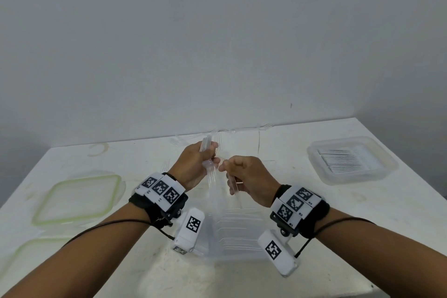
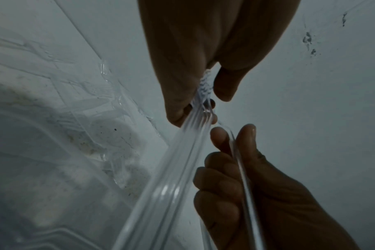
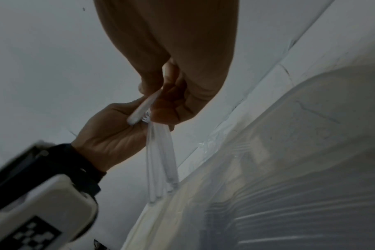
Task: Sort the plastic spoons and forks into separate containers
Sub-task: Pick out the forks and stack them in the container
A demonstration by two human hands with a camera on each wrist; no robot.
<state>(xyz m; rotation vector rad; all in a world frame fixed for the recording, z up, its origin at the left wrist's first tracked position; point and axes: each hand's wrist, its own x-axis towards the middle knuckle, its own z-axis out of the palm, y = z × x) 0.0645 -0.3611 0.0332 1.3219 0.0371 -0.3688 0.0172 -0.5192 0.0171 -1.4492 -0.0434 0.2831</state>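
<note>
My left hand (image 1: 208, 157) grips a bundle of clear plastic cutlery (image 1: 211, 173) above the middle of the white table; whether these pieces are forks or spoons I cannot tell. In the left wrist view the bundle (image 2: 171, 169) runs from the fingers (image 2: 178, 115) toward the camera. My right hand (image 1: 223, 168) pinches a single clear piece (image 1: 235, 189) between thumb and forefinger right beside the bundle, and the piece (image 2: 238, 159) also shows in the left wrist view. Under both hands stands a clear container (image 1: 242, 257) with stacked cutlery. A second container (image 1: 387, 167) at the right holds a neat row.
Two green-rimmed lids lie at the left, one (image 1: 77, 201) farther from me and one (image 1: 24, 256) at the near edge. Loose clear cutlery (image 1: 217, 133) is scattered along the table's far edge by the grey wall. The right table edge runs past the second container.
</note>
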